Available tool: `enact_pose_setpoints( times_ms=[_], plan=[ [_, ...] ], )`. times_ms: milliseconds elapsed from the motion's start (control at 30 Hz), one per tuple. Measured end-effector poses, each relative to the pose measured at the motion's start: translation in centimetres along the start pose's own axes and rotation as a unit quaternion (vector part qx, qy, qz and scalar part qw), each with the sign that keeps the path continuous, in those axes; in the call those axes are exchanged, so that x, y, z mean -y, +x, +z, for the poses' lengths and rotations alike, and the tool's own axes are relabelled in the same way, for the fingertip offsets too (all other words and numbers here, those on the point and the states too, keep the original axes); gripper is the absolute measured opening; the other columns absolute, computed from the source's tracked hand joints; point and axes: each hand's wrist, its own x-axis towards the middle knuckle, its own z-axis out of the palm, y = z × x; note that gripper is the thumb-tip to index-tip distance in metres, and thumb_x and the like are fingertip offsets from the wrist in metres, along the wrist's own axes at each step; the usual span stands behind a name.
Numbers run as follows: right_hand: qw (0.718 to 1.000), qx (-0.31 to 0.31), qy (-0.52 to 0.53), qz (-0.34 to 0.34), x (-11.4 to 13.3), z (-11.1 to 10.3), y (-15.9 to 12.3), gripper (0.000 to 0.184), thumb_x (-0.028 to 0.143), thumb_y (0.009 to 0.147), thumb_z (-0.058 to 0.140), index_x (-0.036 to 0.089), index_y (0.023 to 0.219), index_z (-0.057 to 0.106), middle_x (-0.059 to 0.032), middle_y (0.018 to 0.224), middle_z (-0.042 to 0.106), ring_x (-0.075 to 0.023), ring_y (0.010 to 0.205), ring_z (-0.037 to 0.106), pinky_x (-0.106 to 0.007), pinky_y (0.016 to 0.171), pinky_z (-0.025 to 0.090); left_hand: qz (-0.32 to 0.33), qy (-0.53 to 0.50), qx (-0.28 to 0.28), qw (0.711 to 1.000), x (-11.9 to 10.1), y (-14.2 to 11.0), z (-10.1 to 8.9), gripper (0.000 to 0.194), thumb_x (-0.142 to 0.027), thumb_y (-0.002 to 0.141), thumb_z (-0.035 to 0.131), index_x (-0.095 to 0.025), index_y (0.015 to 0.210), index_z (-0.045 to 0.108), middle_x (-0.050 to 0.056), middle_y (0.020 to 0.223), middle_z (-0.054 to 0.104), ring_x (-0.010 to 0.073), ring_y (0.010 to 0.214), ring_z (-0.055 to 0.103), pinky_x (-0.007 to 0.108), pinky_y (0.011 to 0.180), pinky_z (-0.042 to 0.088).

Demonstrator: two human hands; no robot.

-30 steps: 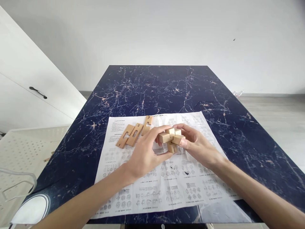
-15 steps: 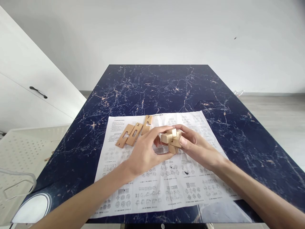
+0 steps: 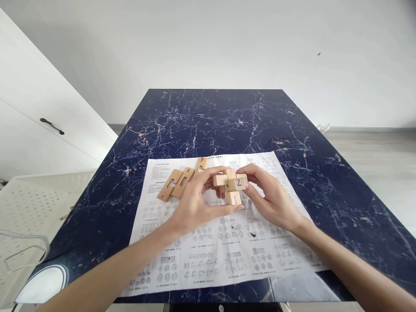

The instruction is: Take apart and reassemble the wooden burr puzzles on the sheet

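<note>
Over the paper, both hands hold an interlocking wooden burr puzzle (image 3: 232, 185) made of crossed blocks. One block facing me has a handwritten 2, and the lower one carries a mark like a 1. My left hand (image 3: 198, 199) grips the puzzle from the left, thumb beneath and fingers around the back. My right hand (image 3: 268, 195) pinches the block on the right side between thumb and fingers. Left of my hands lie flat slotted wooden pieces: one marked 1 (image 3: 165, 193), one marked 2 (image 3: 188, 174) and one marked 3 (image 3: 202, 162), the last partly covered by my left hand.
A printed instruction sheet (image 3: 201, 264) with small diagrams lies under my hands on the dark blue marbled table (image 3: 208, 121). A white perforated basket (image 3: 29, 203) stands left of the table. A white cabinet (image 3: 39, 95) with a black handle is further back.
The puzzle has been turned in my hands, so the block marked 2 now faces me. My right thumb has slid slightly down and off the front of that block.
</note>
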Motion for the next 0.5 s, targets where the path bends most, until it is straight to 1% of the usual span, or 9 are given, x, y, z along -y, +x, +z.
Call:
enact_pose_setpoints(
  times_ms=[100, 167, 233, 333, 433, 500],
  plan=[
    [0.997, -0.006, -0.06, -0.05, -0.2, 0.0, 0.0, 0.019, 0.039, 0.114, 0.051, 0.024, 0.111, 0.061, -0.0067, 0.1, 0.068, -0.0221, 0.088, 0.065, -0.04, 0.079, 0.053, 0.004, -0.018, 0.016, 1.0, 0.0, 0.0, 0.1, 0.065, -0.03, 0.078, 0.097, -0.028, 0.135, 0.064, 0.004, 0.116, 0.073, 0.0181, 0.092, 0.071, 0.036, 0.084, 0.067],
    [0.997, 0.004, -0.066, -0.051, -0.2, -0.1, 0.0, 0.027, 0.043, 0.116, 0.045, 0.023, 0.105, 0.061, -0.0048, 0.092, 0.065, -0.0199, 0.078, 0.06, -0.037, 0.071, 0.049, 0.01, -0.017, 0.015, 1.0, 0.2, -0.1, 0.1, 0.065, -0.029, 0.078, 0.097, -0.028, 0.135, 0.064, 0.005, 0.121, 0.072, 0.0213, 0.101, 0.073, 0.038, 0.089, 0.067],
    [0.999, 0.027, -0.042, -0.019, -0.1, -0.1, 0.0, 0.036, 0.047, 0.117, 0.042, 0.023, 0.098, 0.06, -0.0024, 0.084, 0.061, -0.0175, 0.07, 0.055, -0.035, 0.065, 0.044, 0.019, -0.011, 0.011, 1.0, 0.3, -0.1, 0.1, 0.066, -0.028, 0.078, 0.097, -0.029, 0.135, 0.063, 0.006, 0.126, 0.072, 0.0232, 0.107, 0.074, 0.039, 0.093, 0.067],
    [0.995, 0.078, 0.02, 0.052, 0.1, -0.5, 0.0, 0.048, 0.056, 0.116, 0.039, 0.023, 0.086, 0.056, 0.0004, 0.075, 0.054, -0.0153, 0.064, 0.048, -0.034, 0.062, 0.038, 0.041, 0.014, 0.013, 0.999, 0.5, -0.1, 0.0, 0.068, -0.028, 0.077, 0.098, -0.03, 0.135, 0.062, 0.005, 0.127, 0.072, 0.0221, 0.103, 0.075, 0.039, 0.093, 0.067],
    [0.981, 0.128, 0.091, 0.111, 0.4, -0.9, 0.3, 0.056, 0.063, 0.114, 0.038, 0.023, 0.077, 0.049, 0.0023, 0.071, 0.046, -0.014, 0.061, 0.04, -0.033, 0.061, 0.036, 0.06, 0.054, 0.024, 0.996, 0.4, -0.2, -0.2, 0.068, -0.028, 0.079, 0.097, -0.031, 0.137, 0.061, 0.006, 0.13, 0.072, 0.0227, 0.102, 0.075, 0.04, 0.093, 0.066],
    [0.971, 0.15, 0.127, 0.135, 0.6, -1.0, 0.5, 0.057, 0.067, 0.113, 0.04, 0.023, 0.077, 0.048, 0.0034, 0.069, 0.043, -0.0134, 0.06, 0.037, -0.033, 0.06, 0.035, 0.067, 0.072, 0.033, 0.995, 0.3, -0.2, -0.3, 0.068, -0.028, 0.08, 0.095, -0.032, 0.139, 0.06, 0.006, 0.13, 0.073, 0.0235, 0.103, 0.075, 0.041, 0.093, 0.066]
  ],
)
